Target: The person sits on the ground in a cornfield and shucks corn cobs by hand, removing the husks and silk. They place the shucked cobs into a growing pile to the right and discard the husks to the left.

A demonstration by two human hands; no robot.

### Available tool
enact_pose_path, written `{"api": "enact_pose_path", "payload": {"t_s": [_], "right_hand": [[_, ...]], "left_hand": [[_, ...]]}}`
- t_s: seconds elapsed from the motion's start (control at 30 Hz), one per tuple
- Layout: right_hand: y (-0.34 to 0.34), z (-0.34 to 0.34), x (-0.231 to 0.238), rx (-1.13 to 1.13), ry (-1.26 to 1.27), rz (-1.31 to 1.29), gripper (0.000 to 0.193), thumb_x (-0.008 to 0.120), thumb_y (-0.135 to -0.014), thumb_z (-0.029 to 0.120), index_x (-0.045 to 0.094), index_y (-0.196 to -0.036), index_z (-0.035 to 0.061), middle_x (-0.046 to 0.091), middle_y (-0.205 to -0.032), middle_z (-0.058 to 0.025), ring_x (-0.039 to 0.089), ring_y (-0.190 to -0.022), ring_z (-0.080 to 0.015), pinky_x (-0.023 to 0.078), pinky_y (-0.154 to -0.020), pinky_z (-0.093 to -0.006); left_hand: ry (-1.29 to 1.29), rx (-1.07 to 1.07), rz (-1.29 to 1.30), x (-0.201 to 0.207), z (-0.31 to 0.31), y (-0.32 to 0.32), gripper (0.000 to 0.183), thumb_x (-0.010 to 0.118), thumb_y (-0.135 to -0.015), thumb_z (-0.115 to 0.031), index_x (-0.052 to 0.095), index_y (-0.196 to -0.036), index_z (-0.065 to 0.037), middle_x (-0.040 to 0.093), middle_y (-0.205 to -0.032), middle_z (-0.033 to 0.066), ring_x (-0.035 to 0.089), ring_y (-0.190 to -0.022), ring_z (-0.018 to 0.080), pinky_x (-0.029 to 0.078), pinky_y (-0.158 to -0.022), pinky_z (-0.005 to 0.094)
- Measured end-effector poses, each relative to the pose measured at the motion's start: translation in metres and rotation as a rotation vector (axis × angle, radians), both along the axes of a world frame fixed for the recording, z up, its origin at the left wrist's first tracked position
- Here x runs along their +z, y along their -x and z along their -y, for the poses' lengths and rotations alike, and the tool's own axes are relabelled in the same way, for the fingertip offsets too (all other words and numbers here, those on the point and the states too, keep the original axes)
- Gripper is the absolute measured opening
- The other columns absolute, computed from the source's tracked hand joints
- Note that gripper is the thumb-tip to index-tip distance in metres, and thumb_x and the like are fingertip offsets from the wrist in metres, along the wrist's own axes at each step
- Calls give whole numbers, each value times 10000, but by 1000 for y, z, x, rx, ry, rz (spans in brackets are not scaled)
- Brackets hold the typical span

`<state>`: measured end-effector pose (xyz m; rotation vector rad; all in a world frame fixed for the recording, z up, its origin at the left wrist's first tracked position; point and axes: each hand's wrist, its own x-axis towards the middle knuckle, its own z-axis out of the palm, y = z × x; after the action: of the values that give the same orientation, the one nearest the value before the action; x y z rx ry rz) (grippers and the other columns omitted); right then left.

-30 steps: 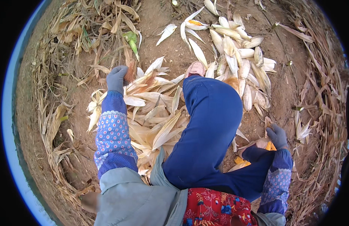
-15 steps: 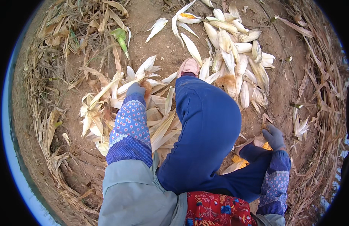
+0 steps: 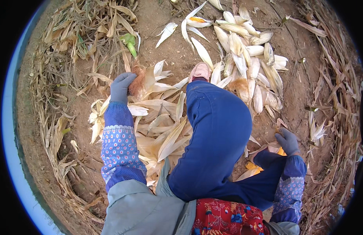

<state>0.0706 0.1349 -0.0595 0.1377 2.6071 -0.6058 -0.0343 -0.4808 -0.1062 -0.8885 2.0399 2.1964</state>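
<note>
My left hand [image 3: 122,87], in a grey glove, is closed on a dry corn husk [image 3: 149,81] with a tuft of reddish-brown silk [image 3: 137,83] beside the fingers. Under it spreads a pile of loose pale husks [image 3: 162,133]. At the right, my gloved right hand [image 3: 287,141] is held low beside my bent leg. Its fingers are curled, and a small brownish bit shows at the tips; what it grips is not clear. Bare yellow corn cobs [image 3: 253,167] lie on the ground next to that leg, partly hidden by it.
A heap of corn ears in husks [image 3: 250,58] lies beyond my pink shoe [image 3: 200,71]. One partly opened ear [image 3: 198,21] shows orange kernels. Dry stalks and leaves [image 3: 99,23] line the left side, with more dry stalks [image 3: 338,102] along the right.
My left hand has moved left and slightly away from me, with the husk and silk at its fingers; the pile beneath is more exposed. My right hand has barely moved.
</note>
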Motion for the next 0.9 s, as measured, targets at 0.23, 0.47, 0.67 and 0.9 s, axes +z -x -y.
{"api": "enact_pose_path", "payload": {"t_s": [0.23,0.47,0.67,0.9], "right_hand": [[-5,1,16,19,-4,-10,273,618,-791,267,543,-844,10,554,-711,-197,538,-660,-351,421,-605,-383],[-18,-12,6,2,38,-107,270,618,-787,260,539,-842,7,561,-732,-194,538,-663,-349,422,-606,-383],[-15,-9,14,-57,36,-139,265,619,-787,256,544,-837,6,566,-741,-199,548,-671,-344,426,-606,-382],[-16,-11,3,-51,49,-204,270,617,-788,262,544,-831,5,555,-703,-198,538,-650,-351,424,-598,-385]], "left_hand": [[-70,30,89,-10,32,-17,226,620,-810,-146,620,-1010,-38,604,-877,45,593,-790,145,493,-655,262],[-171,-49,111,6,48,-36,130,587,-820,-159,607,-895,-55,599,-797,22,555,-641,129,469,-575,244],[-267,8,-8,42,20,-55,105,579,-804,-125,573,-874,-47,593,-770,39,571,-648,150,485,-572,281],[-447,-83,-334,56,41,-75,310,580,-827,-162,490,-1113,-85,563,-1052,35,562,-902,174,492,-667,325]]}}
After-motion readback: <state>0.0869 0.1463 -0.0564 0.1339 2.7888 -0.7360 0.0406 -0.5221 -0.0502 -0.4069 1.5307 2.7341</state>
